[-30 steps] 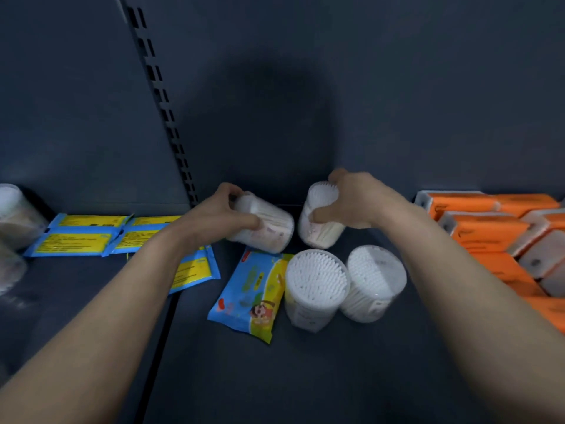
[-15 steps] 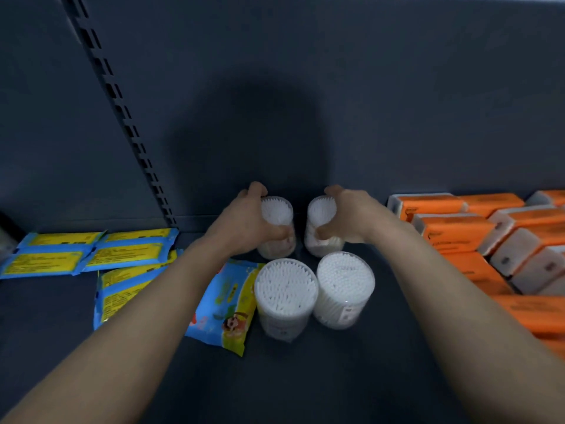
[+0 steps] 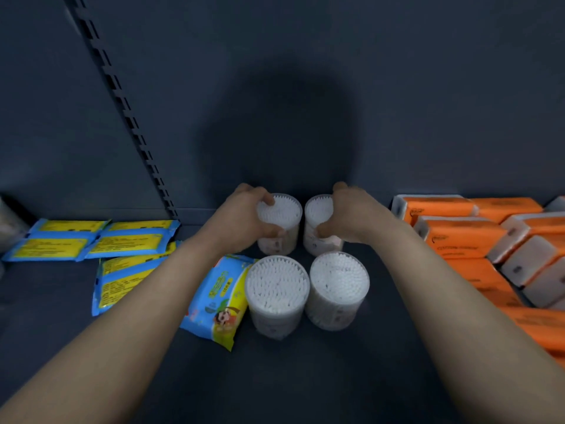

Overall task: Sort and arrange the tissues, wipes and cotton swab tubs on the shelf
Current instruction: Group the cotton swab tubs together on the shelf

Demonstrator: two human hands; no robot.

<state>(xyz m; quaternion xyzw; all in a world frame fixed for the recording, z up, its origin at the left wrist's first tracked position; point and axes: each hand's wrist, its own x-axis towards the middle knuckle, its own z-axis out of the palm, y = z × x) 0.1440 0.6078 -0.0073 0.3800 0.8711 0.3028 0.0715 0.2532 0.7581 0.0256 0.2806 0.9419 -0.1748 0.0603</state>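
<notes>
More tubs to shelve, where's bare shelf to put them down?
Bare shelf lies in front of the front tubs; a narrower strip, under the right forearm, runs between the tubs and the orange tissue packs. Crowded: four tubs clustered mid-shelf, a wipes pack against the left front one.

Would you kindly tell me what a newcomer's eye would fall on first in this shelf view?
First, both hands at mid-shelf: the left hand grips the back left round clear tub of white cotton swabs, the right hand grips the back right tub, behind the front left tub and front right tub. Orange tissue packs crowd the right side; flat blue-and-yellow wipe packs lie at the left.
</notes>
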